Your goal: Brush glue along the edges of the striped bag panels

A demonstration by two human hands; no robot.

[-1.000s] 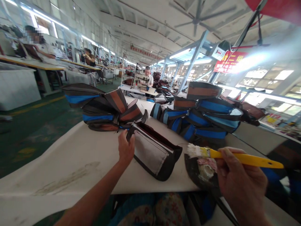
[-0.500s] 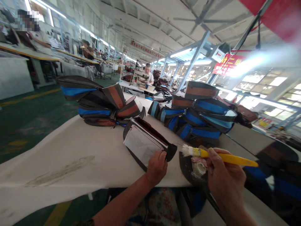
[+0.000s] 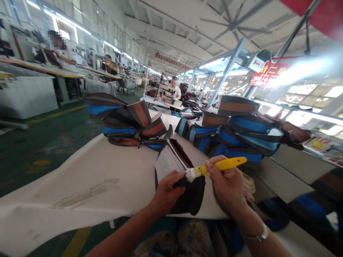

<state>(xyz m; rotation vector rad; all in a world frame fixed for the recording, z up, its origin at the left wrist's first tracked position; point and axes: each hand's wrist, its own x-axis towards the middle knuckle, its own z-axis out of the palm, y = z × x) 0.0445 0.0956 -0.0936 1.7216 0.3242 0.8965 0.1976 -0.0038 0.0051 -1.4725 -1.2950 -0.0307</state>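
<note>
- The left hand (image 3: 168,190) pinches the bag (image 3: 193,198), lying on the table (image 3: 107,162) before a left heap (image 3: 119,131) and a right heap (image 3: 238,137)
- The right hand (image 3: 228,182) grips a yellow brush (image 3: 229,164), bristles just beside the left hand
- Brushing looks underway, unfinished; whether the heaps are done, I can't tell from here

On the brush (image 3: 203,170), a smooth, glossy, plastic-looking handle (image 3: 232,163) and rough, clumped bristles (image 3: 190,175) are seen. To the brush's lower left, matt dark material and a smooth pale panel (image 3: 165,164) are shown by the bag (image 3: 194,196). Farther left of the brush, a smooth, matt finish is shown by the tabletop (image 3: 128,167). Below the brush, a shiny metal-looking bangle (image 3: 264,233) is worn.
</note>
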